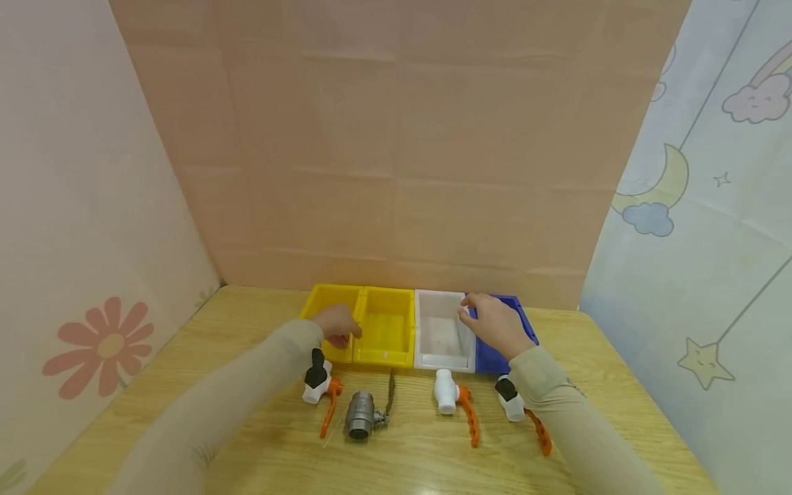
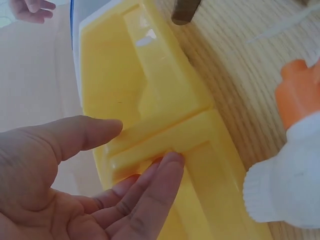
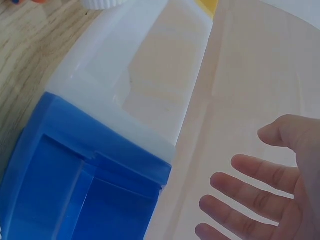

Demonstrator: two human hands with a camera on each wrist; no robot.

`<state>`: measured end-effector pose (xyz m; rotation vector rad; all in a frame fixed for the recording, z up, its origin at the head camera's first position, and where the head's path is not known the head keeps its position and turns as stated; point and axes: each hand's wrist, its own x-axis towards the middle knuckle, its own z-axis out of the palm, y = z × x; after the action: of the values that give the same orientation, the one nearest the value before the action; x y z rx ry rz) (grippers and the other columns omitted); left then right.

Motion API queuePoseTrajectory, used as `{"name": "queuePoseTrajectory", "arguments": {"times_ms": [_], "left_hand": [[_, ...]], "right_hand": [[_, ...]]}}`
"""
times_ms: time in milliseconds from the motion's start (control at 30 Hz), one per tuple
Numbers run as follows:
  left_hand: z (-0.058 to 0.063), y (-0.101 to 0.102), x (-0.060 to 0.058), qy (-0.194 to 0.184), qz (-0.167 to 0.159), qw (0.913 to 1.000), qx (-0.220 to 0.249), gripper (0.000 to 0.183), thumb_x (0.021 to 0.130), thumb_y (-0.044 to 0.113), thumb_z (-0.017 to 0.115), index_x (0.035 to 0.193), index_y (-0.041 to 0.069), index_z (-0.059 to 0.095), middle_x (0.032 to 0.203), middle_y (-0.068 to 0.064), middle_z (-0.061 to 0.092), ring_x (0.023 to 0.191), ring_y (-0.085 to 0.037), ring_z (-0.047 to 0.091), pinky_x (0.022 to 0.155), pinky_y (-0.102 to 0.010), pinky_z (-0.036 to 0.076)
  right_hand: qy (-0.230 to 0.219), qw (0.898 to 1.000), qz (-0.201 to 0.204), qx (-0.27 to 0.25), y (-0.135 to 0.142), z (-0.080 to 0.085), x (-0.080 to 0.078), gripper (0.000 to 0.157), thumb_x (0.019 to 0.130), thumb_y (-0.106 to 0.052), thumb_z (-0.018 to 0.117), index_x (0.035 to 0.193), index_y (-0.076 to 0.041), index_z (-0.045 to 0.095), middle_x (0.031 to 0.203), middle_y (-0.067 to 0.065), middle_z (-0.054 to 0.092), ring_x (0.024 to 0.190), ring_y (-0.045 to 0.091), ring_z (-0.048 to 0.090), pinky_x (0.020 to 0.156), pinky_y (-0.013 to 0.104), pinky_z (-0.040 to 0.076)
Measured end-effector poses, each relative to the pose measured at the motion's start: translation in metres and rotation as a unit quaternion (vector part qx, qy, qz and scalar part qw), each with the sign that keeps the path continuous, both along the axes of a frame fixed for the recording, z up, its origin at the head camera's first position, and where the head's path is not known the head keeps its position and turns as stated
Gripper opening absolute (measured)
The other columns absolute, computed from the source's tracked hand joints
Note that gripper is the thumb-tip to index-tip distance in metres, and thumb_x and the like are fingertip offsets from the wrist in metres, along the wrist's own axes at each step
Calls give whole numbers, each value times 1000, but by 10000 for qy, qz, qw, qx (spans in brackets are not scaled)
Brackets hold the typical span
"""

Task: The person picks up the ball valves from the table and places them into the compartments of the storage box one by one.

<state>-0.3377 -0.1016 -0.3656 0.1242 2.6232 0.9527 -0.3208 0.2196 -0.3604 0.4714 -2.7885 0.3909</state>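
hovering at the bins, the left hand (image 1: 337,324) has its thumb and bent fingers apart near the wall between the left yellow bin (image 1: 334,295) and the right yellow bin (image 1: 385,331), gripping nothing; whether they touch the plastic i cannot tell. the right hand (image 1: 496,324) is wide, fingers spread over the blue bin (image 1: 491,361) as the head camera sees it, holding nothing. with the steel ball valve (image 1: 361,416) as the clock's centre and twelve straight ahead, the left yellow bin lies at eleven, the right yellow bin at half past twelve, the white bin (image 1: 442,335) at half past one and the blue bin at two. the left white ball valve (image 1: 314,394) sits at ten, the middle white ball valve (image 1: 445,393) at half past two, the right white ball valve (image 1: 513,407) at three. the likeliest trouble, i judge, is a fingertip hooking the shared wall, since the bins stand side by side and one could shove the next askew. the left sleeve (image 1: 291,350) could sweep the ten o'clock valve, the right sleeve (image 1: 547,378) the three o'clock one. the steel body might roll if knocked, and its lever (image 1: 391,393) could catch a bin's front edge.
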Motion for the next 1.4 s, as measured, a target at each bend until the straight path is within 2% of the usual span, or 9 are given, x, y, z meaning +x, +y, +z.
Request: {"name": "queuePoseTrajectory", "arguments": {"times_ms": [233, 367, 567, 767, 1067, 1400], "left_hand": [[-6, 2, -3, 153, -171, 9995, -208, 20, 79, 21, 73, 82, 3, 66, 70, -13, 63, 54, -20, 54, 59, -32, 53], [-9, -1, -1, 302, -200, 9991, -218, 19, 78, 19, 74, 80, 3, 65, 71, -13, 64, 56, -22, 58, 58, -31, 53], [-10, -2, -1, 165, -131, 9996, -178, 18, 77, 18, 75, 83, 4, 65, 73, -13, 64, 57, -21, 57, 60, -32, 53], [-12, 1, -8, 261, -211, 9982, -498, 16, 75, 19, 76, 74, 6, 67, 65, -10, 63, 52, -18, 54, 56, -30, 51], [-11, 3, -10, 172, -61, 9981, -595, 16, 74, 17, 77, 76, 5, 66, 61, -8, 59, 47, -16, 49, 55, -31, 52], [-10, 4, -12, 194, -34, 9973, -710, 24, 71, 19, 80, 80, 3, 65, 59, -7, 55, 50, -18, 56, 58, -31, 54]], "right_hand": [[-33, 10000, -24, 14, 0, 1, -1, 26, 91, -37, 54, 102, -14, 63, 100, 4, 65, 81, 17, 62, 62, 34, 51], [-36, 10000, -42, 21, 0, 0, 0, 25, 91, -36, 55, 101, -15, 63, 98, 2, 65, 79, 16, 61, 61, 34, 50], [-26, 10000, -39, -6, 4, -3, -2, 28, 90, -38, 56, 102, -15, 65, 100, 2, 66, 83, 18, 62, 66, 38, 51], [-47, 9999, -109, 91, 12, -6, -1, 27, 89, -39, 57, 101, -16, 66, 100, 3, 67, 84, 20, 63, 68, 40, 51], [-243, 9994, -210, 159, 28, -12, 6, 22, 89, -33, 59, 100, -15, 65, 100, 6, 66, 88, 26, 63, 69, 45, 50], [-381, 9980, -192, 461, 47, -11, 26, 26, 88, -32, 60, 101, -11, 65, 97, 6, 66, 86, 25, 63, 68, 43, 51]]}}
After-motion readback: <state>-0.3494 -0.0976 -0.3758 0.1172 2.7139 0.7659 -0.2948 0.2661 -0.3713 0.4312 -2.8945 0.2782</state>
